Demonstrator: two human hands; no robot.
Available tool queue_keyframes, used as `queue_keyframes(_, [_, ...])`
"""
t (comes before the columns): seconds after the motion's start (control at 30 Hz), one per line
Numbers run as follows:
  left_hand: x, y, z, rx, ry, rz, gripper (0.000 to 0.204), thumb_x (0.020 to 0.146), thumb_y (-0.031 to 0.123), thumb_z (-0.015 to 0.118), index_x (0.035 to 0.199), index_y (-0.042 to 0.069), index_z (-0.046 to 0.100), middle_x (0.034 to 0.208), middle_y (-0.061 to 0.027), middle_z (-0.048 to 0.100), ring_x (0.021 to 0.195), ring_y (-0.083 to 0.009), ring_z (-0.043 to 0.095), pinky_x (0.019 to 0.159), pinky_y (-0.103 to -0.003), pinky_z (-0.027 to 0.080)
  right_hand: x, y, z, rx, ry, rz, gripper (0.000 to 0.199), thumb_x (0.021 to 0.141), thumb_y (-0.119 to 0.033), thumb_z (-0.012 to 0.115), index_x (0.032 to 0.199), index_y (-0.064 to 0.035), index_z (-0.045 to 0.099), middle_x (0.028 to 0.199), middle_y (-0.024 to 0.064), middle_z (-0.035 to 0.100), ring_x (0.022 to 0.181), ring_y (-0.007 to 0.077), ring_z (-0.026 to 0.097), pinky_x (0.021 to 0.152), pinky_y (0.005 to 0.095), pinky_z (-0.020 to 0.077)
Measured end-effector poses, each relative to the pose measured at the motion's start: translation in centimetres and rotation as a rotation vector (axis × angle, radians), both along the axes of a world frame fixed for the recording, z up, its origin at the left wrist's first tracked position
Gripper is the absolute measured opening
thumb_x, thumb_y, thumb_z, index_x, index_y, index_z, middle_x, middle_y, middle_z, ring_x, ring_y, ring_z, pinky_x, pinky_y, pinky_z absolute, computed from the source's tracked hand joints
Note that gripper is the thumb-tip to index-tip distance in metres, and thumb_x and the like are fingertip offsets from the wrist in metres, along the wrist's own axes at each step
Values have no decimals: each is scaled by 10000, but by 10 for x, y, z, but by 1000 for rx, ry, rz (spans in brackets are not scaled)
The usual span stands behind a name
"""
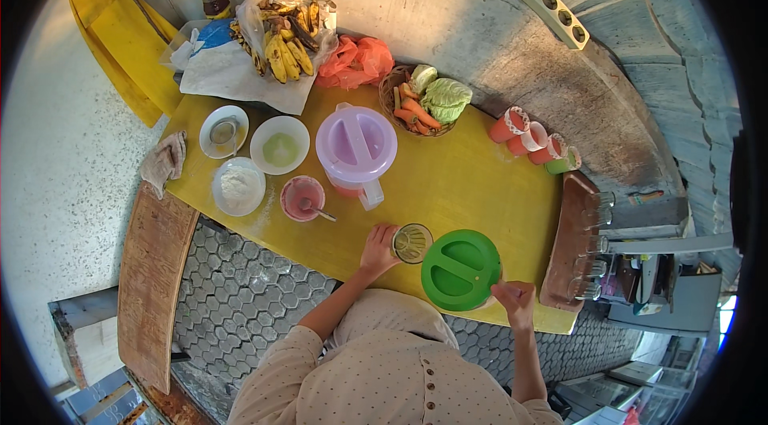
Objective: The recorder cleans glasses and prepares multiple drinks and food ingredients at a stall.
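My left hand (379,248) is closed around the side of a ribbed drinking glass (412,243) near the table's front edge. I cannot make out any drink inside it. Just right of the glass is a pitcher with a green lid (460,270), and my right hand (516,302) grips it by the handle side. The lid hides most of the pitcher's body. Farther back stands another pitcher with a lilac lid (356,144), its handle pointing toward me. A small pink bowl (303,199) with a spoon sits to its left.
White bowls, one with flour (239,187) and one with pale green liquid (280,151), are at the left. Bananas (288,55), an orange plastic bag (354,63) and a vegetable basket (428,103) line the back. Several red and green cups (528,138) stand right, near a brown bench (570,237).
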State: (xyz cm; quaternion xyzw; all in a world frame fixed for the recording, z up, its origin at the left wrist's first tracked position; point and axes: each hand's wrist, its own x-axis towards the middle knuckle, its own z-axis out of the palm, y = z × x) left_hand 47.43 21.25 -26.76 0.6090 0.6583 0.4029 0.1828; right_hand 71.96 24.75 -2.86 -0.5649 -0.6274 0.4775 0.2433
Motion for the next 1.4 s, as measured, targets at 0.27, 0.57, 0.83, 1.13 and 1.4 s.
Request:
queue_keyframes(0.27, [1,1,2,1,-20,19,738,447,158,783,1094,70,438,1050,-112,468,1022,-300,431,883,-396,364,4,1,-2,80,-33,30,430,693,-112,658,447,-72,308,453,-58,243,457,49,200,417,263,121])
queue_keyframes(0.57, [0,1,2,12,-16,14,733,450,163,782,1092,65,442,1045,-115,470,1010,-305,434,880,-398,363,2,1,3,70,-50,8,398,691,-109,657,448,-57,345,449,-57,265,455,47,217,414,257,138])
queue_keyframes(0.83, [-1,0,2,22,-13,9,719,461,173,782,1086,68,443,1040,-115,467,1010,-304,433,873,-402,365,0,2,11,87,-95,20,385,686,-110,666,450,-42,370,449,-53,280,458,47,235,414,254,153])
queue_keyframes(1.13, [0,1,1,26,-6,14,717,465,188,781,1084,58,444,1033,-113,471,1002,-301,436,870,-398,369,1,0,11,72,-99,14,424,691,-127,667,456,-57,321,463,-52,245,466,53,207,417,263,134])
queue_keyframes(1.4, [0,2,3,17,-1,14,711,463,182,781,1078,53,448,1030,-117,476,997,-298,440,868,-391,372,8,0,4,89,-106,-1,440,687,-151,675,457,-57,311,465,-46,231,466,60,197,417,267,130])
